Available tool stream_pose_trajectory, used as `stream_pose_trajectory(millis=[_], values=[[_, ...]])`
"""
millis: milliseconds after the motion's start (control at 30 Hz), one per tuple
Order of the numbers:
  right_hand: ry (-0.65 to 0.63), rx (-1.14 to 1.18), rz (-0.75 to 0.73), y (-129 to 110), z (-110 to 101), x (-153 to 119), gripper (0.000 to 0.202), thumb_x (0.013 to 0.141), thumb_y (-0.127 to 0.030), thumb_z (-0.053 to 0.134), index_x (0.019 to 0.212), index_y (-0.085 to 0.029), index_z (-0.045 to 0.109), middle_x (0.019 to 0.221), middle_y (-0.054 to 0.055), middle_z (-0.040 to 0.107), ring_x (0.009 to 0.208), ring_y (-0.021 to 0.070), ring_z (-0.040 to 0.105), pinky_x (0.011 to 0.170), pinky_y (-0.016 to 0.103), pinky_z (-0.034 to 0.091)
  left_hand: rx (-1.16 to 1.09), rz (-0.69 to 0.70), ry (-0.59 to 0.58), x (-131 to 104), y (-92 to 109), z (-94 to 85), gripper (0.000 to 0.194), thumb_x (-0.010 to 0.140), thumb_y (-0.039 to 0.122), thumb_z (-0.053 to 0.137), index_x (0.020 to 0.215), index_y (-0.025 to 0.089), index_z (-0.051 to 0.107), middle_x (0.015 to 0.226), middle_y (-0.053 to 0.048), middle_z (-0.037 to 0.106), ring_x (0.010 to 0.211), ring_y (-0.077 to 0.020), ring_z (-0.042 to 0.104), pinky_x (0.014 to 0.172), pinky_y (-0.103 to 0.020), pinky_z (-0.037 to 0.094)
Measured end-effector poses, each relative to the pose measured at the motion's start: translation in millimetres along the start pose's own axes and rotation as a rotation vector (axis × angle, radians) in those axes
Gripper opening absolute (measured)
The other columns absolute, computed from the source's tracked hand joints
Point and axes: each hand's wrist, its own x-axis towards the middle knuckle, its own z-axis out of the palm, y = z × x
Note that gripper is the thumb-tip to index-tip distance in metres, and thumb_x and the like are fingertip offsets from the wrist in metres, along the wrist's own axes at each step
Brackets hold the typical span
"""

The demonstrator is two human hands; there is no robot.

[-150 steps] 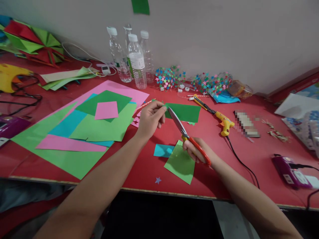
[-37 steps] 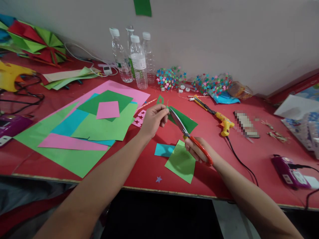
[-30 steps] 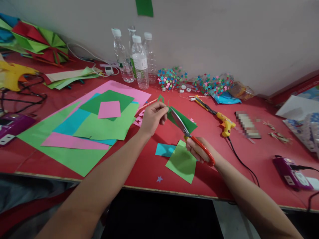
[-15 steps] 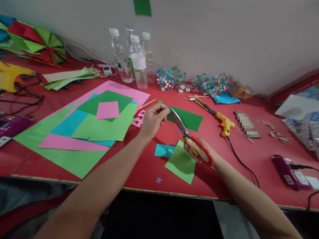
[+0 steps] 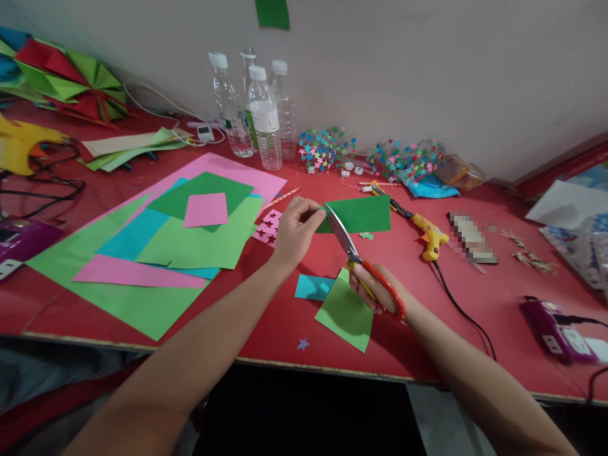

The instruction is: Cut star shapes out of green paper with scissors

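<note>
Head view: left hand pinches dark green paper, held end hidden; right hand clasps partly covered scissors.

From your right hand, bare worktop opens at three o'clock, but a black cord crosses the way. The yellow glue gun blocks you at two o'clock; clear bottles stand upright at eleven.

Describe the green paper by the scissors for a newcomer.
On the red table, find the left hand near mid-picture. The dark green strip extends rightward from its grip, by the scissors. Unlike the dark green sheet farther left, it is held.
</note>
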Motion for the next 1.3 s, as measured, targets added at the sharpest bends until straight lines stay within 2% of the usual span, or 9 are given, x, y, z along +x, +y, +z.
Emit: stream_pose_trajectory(millis=[100, 200, 300, 400, 500, 800, 1300], values=[[-0.008, 0.008, -0.014, 1.6, -0.7, 0.2, 0.057, 0.087, -0.073, 0.038, 0.072, -0.019, 0.050, 0.034, -0.007, 0.044, 0.026, 0.0059, 0.036, 0.031, 0.017, 0.031, 0.073, 0.048, 0.029, 2.3, -0.4, -2.2, 0.012, 0.077, 0.017, 0.063, 0.066, 0.020, 0.059, 0.095, -0.003, 0.056, 0.097, -0.0167, 0.054, 0.090, -0.033, 0.042], [-0.004, -0.001, -0.011, 1.2, -1.1, 0.1, 0.057, 0.087, -0.072, 0.038, 0.071, -0.019, 0.049, 0.034, -0.007, 0.043, 0.025, 0.0056, 0.035, 0.031, 0.017, 0.031, 0.057, 0.057, -0.027, 3.8, -1.5, -3.4, 0.011, 0.079, 0.019, 0.060, 0.068, 0.020, 0.057, 0.111, -0.005, 0.058, 0.112, -0.0194, 0.053, 0.100, -0.037, 0.039], [0.016, -0.009, 0.005, -0.7, 0.0, -0.6, 0.056, 0.086, -0.072, 0.040, 0.071, -0.019, 0.049, 0.033, -0.008, 0.042, 0.025, 0.0056, 0.034, 0.030, 0.016, 0.030, 0.020, 0.071, -0.073, 4.4, -3.7, -3.4, 0.013, 0.081, 0.019, 0.057, 0.068, 0.020, 0.053, 0.097, -0.003, 0.061, 0.099, -0.0178, 0.055, 0.094, -0.035, 0.040], [0.039, -0.019, 0.024, -3.1, 2.2, -1.9, 0.055, 0.085, -0.072, 0.041, 0.071, -0.020, 0.049, 0.034, -0.008, 0.043, 0.025, 0.0060, 0.035, 0.030, 0.017, 0.030, -0.003, 0.051, -0.070, 4.0, -6.3, -2.6, 0.013, 0.081, 0.020, 0.057, 0.069, 0.020, 0.053, 0.078, 0.001, 0.053, 0.080, -0.0148, 0.051, 0.079, -0.031, 0.040], [0.061, -0.042, 0.056, -5.7, 4.1, -3.1, 0.055, 0.085, -0.072, 0.042, 0.070, -0.020, 0.049, 0.034, -0.007, 0.043, 0.025, 0.0063, 0.036, 0.029, 0.017, 0.031, -0.014, 0.025, -0.074, 3.2, -7.5, -2.0, 0.015, 0.081, 0.021, 0.057, 0.068, 0.020, 0.052, 0.073, 0.002, 0.048, 0.072, -0.0132, 0.045, 0.071, -0.030, 0.036], [0.098, -0.040, 0.076, -9.3, 4.9, -5.2, 0.054, 0.082, -0.072, 0.046, 0.068, -0.020, 0.049, 0.034, -0.008, 0.042, 0.025, 0.0066, 0.036, 0.029, 0.017, 0.031, -0.035, 0.027, -0.078, 4.3, -6.2, -2.2, 0.017, 0.080, 0.020, 0.056, 0.065, 0.020, 0.049, 0.071, 0.002, 0.046, 0.070, -0.0132, 0.043, 0.069, -0.030, 0.033], [0.104, -0.033, 0.017, -9.8, 2.5, -4.5, 0.052, 0.081, -0.071, 0.048, 0.067, -0.020, 0.048, 0.033, -0.007, 0.040, 0.026, 0.0067, 0.034, 0.032, 0.020, 0.030, -0.040, 0.053, -0.103, 4.0, -1.8, -3.4, 0.018, 0.080, 0.020, 0.056, 0.064, 0.020, 0.048, 0.071, 0.001, 0.046, 0.071, -0.0138, 0.044, 0.069, -0.030, 0.035]])
